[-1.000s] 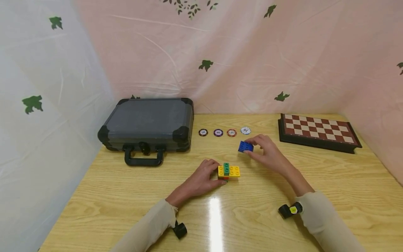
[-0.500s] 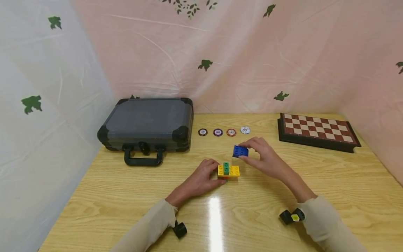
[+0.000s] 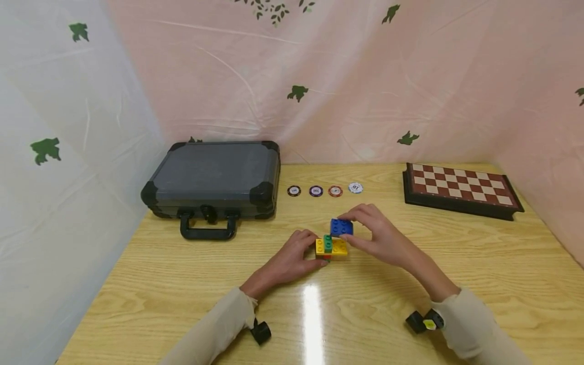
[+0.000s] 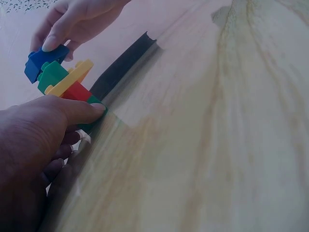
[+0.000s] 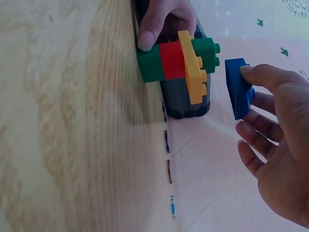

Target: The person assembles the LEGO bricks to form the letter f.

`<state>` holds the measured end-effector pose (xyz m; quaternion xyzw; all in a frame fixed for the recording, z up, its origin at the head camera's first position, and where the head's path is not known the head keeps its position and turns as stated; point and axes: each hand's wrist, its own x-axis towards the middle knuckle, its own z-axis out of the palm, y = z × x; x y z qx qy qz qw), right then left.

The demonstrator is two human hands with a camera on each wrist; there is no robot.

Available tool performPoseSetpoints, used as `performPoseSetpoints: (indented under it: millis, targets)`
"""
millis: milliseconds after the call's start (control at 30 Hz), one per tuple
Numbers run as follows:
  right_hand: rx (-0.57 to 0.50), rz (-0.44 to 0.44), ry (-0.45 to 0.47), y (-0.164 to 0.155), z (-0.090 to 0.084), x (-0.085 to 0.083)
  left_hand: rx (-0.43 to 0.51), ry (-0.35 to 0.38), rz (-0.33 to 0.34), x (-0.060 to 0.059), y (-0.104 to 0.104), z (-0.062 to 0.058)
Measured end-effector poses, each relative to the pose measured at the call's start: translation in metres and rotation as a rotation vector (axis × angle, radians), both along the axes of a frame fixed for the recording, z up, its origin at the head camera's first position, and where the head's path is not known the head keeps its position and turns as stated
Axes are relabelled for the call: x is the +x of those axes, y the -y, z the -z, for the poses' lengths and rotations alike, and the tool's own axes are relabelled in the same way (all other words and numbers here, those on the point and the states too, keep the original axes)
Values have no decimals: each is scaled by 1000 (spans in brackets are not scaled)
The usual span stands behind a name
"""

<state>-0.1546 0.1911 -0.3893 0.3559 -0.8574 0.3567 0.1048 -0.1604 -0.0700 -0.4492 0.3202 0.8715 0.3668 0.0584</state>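
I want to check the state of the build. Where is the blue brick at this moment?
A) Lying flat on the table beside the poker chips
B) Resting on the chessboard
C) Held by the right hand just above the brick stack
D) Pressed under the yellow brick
C: the right hand pinches the blue brick over the brick stack, with a gap visible in the right wrist view.

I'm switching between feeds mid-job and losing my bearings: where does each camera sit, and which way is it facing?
Head: worn on the head, looks forward and down at the table, both hands and sleeves.
Left wrist: low behind the left hand, looks across at the brick stack.
Right wrist: beside the right hand, looks sideways at the blue brick it pinches.
Shared: all three show stack and blue brick.
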Motion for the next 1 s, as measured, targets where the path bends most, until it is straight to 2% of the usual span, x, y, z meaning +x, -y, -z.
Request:
performPoseSetpoints:
  millis: [200,500,800,1000]
  targets:
    - [3,-34,44,4,-3,5,-3,-10,1,0,0,0]
    - [6,-67,46,7,-3,6,-6,-9,5,0,0,-1]
    - [41,-71,117,8,-4,8,5,-26,9,0,0,-1]
    - [93,-75,89,10,-6,8,15,-34,14,0,0,0]
